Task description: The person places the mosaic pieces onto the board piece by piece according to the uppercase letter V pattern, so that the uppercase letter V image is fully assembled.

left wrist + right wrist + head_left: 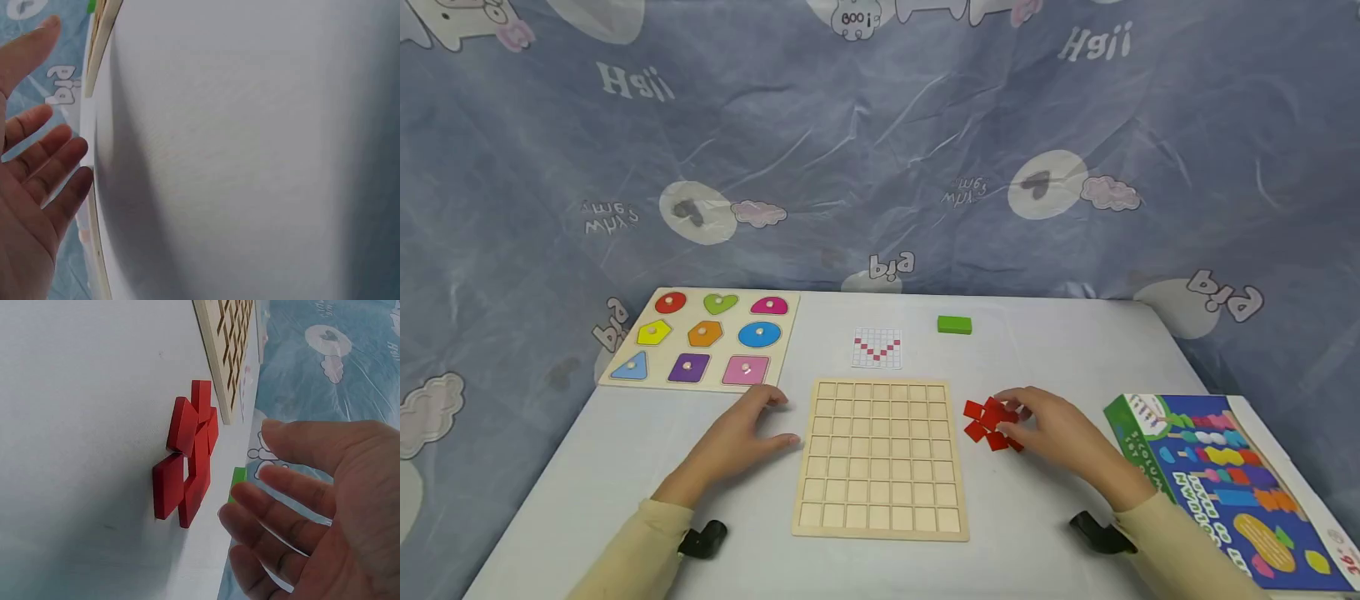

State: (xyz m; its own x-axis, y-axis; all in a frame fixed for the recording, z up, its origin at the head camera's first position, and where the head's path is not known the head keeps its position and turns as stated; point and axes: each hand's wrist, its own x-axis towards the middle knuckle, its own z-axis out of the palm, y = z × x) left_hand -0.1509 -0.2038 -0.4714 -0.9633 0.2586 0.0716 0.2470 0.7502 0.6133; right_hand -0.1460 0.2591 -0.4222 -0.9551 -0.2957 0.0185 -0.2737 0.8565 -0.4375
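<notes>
With left hand [736, 440] and right hand [1054, 429] spread and empty, I'd pinch the red tiles [200, 451], likely light and stiff, by opposite edges.

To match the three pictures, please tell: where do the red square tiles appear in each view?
Head: red square tiles right of centre, by the right hand.
Left wrist: not in it.
Right wrist: red square tiles just left of centre.
Shared landmark: wooden grid board, top left in left wrist, top centre in right.
</notes>
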